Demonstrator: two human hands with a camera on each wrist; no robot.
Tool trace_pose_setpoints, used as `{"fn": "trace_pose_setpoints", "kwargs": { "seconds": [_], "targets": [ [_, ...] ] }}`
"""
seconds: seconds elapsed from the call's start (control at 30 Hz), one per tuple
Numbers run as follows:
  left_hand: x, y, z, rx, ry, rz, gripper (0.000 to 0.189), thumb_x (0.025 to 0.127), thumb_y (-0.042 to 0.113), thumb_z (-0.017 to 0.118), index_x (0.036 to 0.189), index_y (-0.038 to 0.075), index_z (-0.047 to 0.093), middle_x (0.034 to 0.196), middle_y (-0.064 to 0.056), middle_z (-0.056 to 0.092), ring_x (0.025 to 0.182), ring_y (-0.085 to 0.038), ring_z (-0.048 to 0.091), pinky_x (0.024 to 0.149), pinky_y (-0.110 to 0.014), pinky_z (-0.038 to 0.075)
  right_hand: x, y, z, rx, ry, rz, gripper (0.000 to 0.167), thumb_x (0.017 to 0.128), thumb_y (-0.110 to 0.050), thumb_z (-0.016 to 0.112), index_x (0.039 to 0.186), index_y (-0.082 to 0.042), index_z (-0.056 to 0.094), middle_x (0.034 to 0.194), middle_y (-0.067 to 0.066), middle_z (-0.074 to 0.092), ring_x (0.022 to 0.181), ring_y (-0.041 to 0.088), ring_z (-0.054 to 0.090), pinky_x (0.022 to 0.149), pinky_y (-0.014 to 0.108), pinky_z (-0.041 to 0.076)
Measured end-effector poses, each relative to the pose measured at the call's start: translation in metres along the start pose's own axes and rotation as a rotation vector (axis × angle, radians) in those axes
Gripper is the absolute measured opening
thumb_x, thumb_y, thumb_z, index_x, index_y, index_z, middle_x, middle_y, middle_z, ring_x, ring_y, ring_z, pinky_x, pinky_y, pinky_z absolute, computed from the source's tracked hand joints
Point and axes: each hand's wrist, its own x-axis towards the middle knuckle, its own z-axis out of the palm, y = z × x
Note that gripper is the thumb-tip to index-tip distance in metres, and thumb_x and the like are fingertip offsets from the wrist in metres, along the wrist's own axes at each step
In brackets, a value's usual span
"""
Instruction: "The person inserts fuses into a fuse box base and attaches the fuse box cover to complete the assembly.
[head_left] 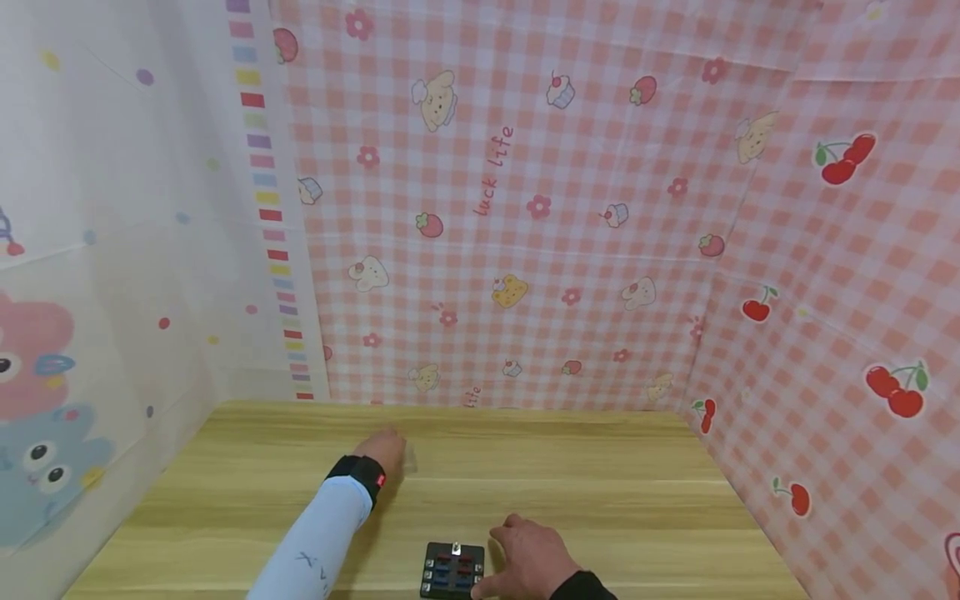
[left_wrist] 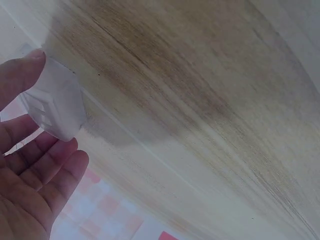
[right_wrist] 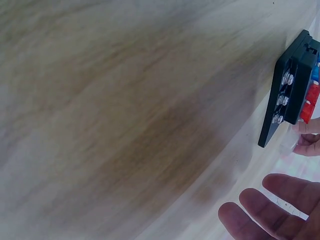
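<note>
A black fuse block (head_left: 452,572) with red and blue blade fuses and metal screw terminals lies on the table near the front. My right hand (head_left: 534,557) is just to its right, fingers spread and nearly straight, with the thumb tip overlapping the block's lower right corner in the head view. Farther back and to the left, my left hand (head_left: 385,450) holds a clear plastic cover (left_wrist: 59,97) between the thumb and fingers, close over the tabletop. In the right wrist view, the block's terminal side (right_wrist: 282,95) faces the camera.
The wooden table (head_left: 600,467) meets a pink checked curtain (head_left: 510,250) at its back edge. A white patterned sheet (head_left: 150,250) hangs along the left side, and a cherry-print cloth (head_left: 840,292) borders the right.
</note>
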Motion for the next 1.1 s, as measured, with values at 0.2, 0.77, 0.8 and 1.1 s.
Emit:
{"fn": "trace_pose_setpoints", "kwargs": {
  "seconds": [0.2,0.77,0.8,1.1],
  "targets": [
    [-0.001,-0.001,0.0,-0.056,-0.064,-0.01,0.026,0.067,-0.001,0.082,0.083,-0.002,0.06,0.084,-0.018,0.064,0.087,-0.037,0.063,0.086,-0.047,0.049,0.0,-0.003,0.0,0.01,-0.012,0.005,0.076,0.068,-0.069,0.076,0.118,-0.012,0.07,0.105,0.002,0.064,0.092,0.018,0.062,0.077,0.042,0.051],
    [-0.004,0.01,-0.01,-0.097,-0.106,-0.047,0.026,0.071,-0.002,0.081,0.09,0.0,0.065,0.091,-0.014,0.066,0.09,-0.032,0.064,0.088,-0.046,0.049,0.002,-0.004,0.001,-0.011,-0.023,0.009,0.078,0.067,-0.07,0.077,0.118,-0.011,0.07,0.103,0.003,0.064,0.088,0.017,0.06,0.076,0.04,0.051],
    [-0.004,0.01,-0.01,-0.108,-0.11,-0.048,0.027,0.071,-0.001,0.082,0.092,0.0,0.065,0.092,-0.014,0.066,0.091,-0.033,0.064,0.089,-0.046,0.049,0.003,-0.004,0.002,-0.016,-0.019,0.007,0.078,0.066,-0.07,0.077,0.117,-0.011,0.07,0.103,0.003,0.064,0.088,0.017,0.06,0.076,0.04,0.051],
    [-0.006,0.014,-0.017,-0.13,-0.144,-0.066,0.041,0.072,0.01,0.086,0.108,0.001,0.067,0.105,-0.015,0.066,0.1,-0.033,0.063,0.092,-0.047,0.048,0.003,-0.004,0.001,-0.035,-0.009,-0.007,0.076,0.066,-0.069,0.077,0.116,-0.012,0.07,0.101,0.002,0.063,0.086,0.016,0.06,0.075,0.039,0.051]
  ]
}}
